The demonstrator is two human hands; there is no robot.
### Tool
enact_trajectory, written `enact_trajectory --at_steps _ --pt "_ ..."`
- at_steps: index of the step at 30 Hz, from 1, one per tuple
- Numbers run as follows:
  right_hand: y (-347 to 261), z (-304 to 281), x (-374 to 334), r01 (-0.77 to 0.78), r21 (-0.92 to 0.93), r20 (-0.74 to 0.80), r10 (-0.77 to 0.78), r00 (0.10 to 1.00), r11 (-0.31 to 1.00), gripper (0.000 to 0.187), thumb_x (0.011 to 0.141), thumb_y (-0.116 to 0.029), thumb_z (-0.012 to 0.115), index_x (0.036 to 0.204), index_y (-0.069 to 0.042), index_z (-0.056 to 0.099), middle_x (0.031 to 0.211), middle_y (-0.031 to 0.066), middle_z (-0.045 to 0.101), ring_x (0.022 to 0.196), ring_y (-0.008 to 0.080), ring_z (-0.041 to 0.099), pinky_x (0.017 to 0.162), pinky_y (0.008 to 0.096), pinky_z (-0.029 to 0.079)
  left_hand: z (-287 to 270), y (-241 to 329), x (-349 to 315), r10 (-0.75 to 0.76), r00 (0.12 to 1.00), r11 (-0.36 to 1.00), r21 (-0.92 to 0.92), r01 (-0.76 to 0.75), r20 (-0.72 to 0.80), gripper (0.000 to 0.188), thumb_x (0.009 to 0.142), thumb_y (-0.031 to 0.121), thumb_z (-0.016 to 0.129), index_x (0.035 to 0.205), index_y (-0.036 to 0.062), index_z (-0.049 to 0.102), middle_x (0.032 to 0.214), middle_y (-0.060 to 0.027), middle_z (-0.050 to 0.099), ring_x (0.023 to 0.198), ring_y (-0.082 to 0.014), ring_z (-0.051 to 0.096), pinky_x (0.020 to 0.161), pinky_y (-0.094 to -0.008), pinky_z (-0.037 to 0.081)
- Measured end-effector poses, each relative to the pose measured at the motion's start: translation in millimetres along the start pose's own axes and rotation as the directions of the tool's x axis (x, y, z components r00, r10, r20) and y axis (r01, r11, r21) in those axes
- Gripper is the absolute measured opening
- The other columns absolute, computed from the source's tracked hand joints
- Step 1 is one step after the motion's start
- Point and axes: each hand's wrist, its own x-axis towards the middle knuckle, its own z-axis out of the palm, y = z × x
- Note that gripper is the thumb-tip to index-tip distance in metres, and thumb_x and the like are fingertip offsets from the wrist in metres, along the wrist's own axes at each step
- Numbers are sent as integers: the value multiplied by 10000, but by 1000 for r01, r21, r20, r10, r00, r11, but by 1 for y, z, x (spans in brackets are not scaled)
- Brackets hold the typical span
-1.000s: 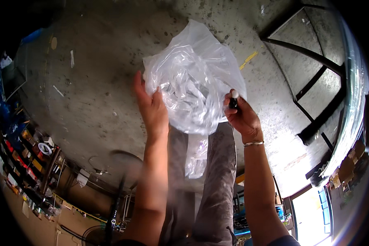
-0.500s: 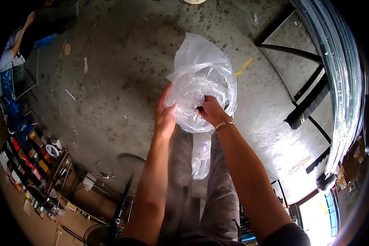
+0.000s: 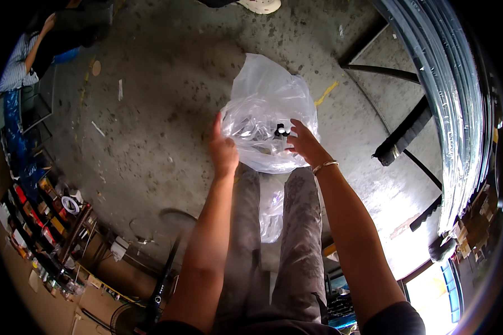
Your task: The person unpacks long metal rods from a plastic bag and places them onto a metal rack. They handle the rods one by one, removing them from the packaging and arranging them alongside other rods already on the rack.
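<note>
Your right hand (image 3: 304, 139) has fingers spread, empty, beside the black-and-white part (image 3: 281, 130), toward the clear bag (image 3: 265, 106)'s right edge; left hand (image 3: 223, 155) at left edge, grip unclear: slack could spill it.

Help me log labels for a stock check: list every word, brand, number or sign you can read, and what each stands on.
No text can be read.
Big bag: no lettering made out.
Black-and-white piece: too small to read any.
Lower bag: faint purple patch, too blurred to tell whether it is print.
Shelf goods: too small and blurred.
Long bundle: pale flecks, too small to tell.
</note>
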Motion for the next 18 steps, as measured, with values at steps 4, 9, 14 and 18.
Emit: enact_trajectory --at_steps 4,9,14,18 --pt "11 -12 -10 383 -762 -13 -604 797 522 901 637 -95 750 1360 -35 215 1180 285 454 1047 442 483 867 463 434 17 40 -8 133 991 902 410 -132 27 735 639 -178 380 1326 81 374 1280 -184 407 1216 -328 372 1024 -370 296" --pt "-31 17 -54 20 -867 -146 -291 945 498 1101 510 -235 848 1377 -142 175 1239 311 405 1043 420 523 866 464 450 -4 31 -32 123 992 863 490 -123 32 731 630 -188 396 1324 37 348 1309 -190 367 1241 -327 341 1037 -402 279" --pt "-70 30 -101 10 -877 -179 -346 921 481 1086 511 -204 851 1372 -157 191 1310 311 316 972 437 558 792 454 493 -36 48 -70 -255 936 963 -18 267 241 628 679 -132 531 1276 5 391 1212 -105 485 1107 -199 482 965 -317 360" --pt "-83 35 -121 5 -900 -137 -293 946 435 1089 500 -225 856 1368 -198 198 1377 320 188 946 437 572 767 454 504 -44 129 -81 -366 816 832 -234 502 448 480 688 -67 612 1150 0 504 1059 -69 578 988 -157 539 880 -288 409"
